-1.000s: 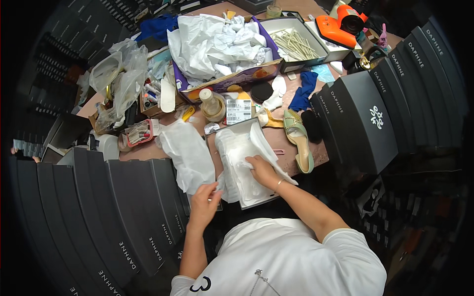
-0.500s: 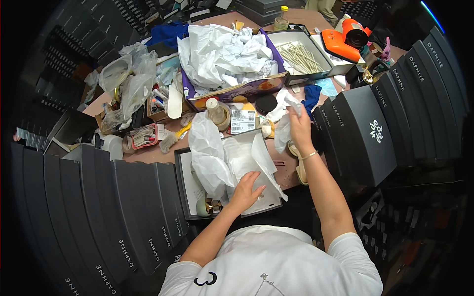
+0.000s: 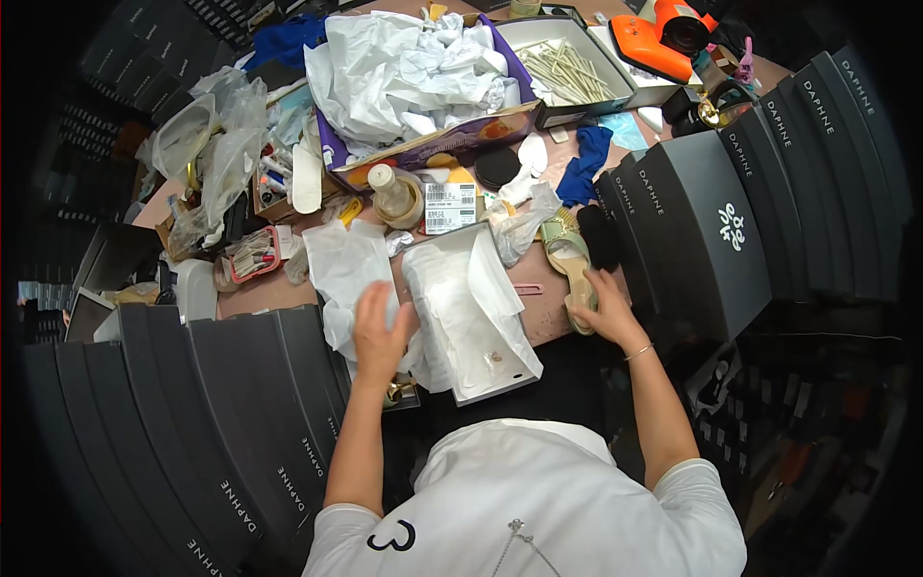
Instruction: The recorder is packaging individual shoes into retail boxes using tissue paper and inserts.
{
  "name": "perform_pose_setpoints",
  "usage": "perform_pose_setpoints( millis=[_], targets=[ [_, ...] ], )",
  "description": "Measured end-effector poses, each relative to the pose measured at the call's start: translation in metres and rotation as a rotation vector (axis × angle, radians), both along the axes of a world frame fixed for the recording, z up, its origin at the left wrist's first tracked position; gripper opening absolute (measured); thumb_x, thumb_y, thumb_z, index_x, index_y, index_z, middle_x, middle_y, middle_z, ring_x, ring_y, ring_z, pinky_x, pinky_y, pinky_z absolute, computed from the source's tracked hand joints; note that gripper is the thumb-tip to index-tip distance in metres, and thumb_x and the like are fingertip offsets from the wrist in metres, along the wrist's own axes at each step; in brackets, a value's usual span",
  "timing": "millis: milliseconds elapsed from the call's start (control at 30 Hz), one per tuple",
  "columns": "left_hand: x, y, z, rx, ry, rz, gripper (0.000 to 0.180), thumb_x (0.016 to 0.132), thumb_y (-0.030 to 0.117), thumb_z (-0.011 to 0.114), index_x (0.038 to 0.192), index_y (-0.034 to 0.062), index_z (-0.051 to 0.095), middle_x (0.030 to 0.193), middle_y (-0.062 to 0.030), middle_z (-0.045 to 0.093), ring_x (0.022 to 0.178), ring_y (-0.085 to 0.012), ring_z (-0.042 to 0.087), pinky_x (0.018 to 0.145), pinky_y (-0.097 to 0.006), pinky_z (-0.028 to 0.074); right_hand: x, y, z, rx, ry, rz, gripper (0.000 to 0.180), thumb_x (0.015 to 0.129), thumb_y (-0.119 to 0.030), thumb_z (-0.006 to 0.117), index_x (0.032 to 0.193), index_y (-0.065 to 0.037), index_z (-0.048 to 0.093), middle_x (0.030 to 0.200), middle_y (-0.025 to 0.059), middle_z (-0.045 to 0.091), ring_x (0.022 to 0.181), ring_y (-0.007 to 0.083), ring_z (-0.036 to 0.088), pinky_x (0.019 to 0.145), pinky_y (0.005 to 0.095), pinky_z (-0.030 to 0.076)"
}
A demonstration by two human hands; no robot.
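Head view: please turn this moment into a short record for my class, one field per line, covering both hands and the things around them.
Left hand: fingers spread, over a white paper sheet; contact unclear
Right hand: at the near end of a green sandal; firmness of grip unclear
Sandal place: pink table, right of the open box
Open box: lined with white paper
Beyond: purple box of crumpled paper, box of thin sticks
Sides: dark grey boxes, left and right
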State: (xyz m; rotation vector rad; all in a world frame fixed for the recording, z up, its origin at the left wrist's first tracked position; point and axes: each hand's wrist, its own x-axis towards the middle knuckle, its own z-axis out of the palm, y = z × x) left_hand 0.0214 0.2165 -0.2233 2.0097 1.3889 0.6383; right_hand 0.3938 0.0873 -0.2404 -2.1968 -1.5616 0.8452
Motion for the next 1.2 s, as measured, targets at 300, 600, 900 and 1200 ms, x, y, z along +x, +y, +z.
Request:
perform_pose_setpoints(
  millis=[300, 600, 900, 1200],
  targets=[
    [0.082, -0.026, -0.018, -0.317, 0.365, -0.450, 0.033, 0.078, 0.020, 0.066, 0.104, -0.0009, 0.065, 0.111, -0.0206, 0.060, 0.096, -0.0355, 0.061, 0.092, -0.040, 0.046, -0.040, -0.018, 0.020, 0.104, 0.580, -0.334, 0.056, 0.076, -0.016, 0.066, 0.128, -0.001, 0.051, 0.120, 0.0162, 0.057, 0.113, 0.0247, 0.054, 0.097, 0.0338, 0.042],
    [0.087, -0.060, 0.045, -1.294, -1.459, 0.139, 0.072, 0.087, 0.068, 0.043, 0.130, 0.0096, 0.045, 0.111, -0.0096, 0.059, 0.098, -0.0240, 0.058, 0.094, -0.045, 0.043, -0.132, -0.015, 0.136, -0.090, 0.849, 0.139, 0.051, 0.085, -0.025, 0.066, 0.129, -0.004, 0.049, 0.117, 0.0148, 0.055, 0.105, 0.0205, 0.056, 0.085, 0.0309, 0.047],
    [0.069, -0.112, 0.058, -1.269, -1.498, 0.411, 0.074, 0.091, 0.069, 0.030, 0.140, 0.0133, 0.031, 0.136, -0.0093, 0.043, 0.122, -0.0258, 0.045, 0.103, -0.042, 0.037, -0.183, 0.061, 0.076, 0.419, -0.123, 0.518, 0.022, 0.085, -0.028, 0.061, 0.082, -0.005, 0.062, 0.075, 0.0114, 0.061, 0.063, 0.0284, 0.063, 0.055, 0.0388, 0.050],
    [0.069, -0.126, 0.043, -1.270, -1.381, 0.479, 0.071, 0.095, 0.062, 0.030, 0.143, 0.0106, 0.026, 0.140, -0.0100, 0.038, 0.129, -0.0256, 0.039, 0.105, -0.041, 0.036, -0.182, 0.047, 0.030, 0.385, -0.155, 0.565, 0.009, 0.080, -0.013, 0.056, 0.080, -0.005, 0.060, 0.075, 0.0110, 0.061, 0.062, 0.0269, 0.064, 0.054, 0.0374, 0.051]
  ],
)
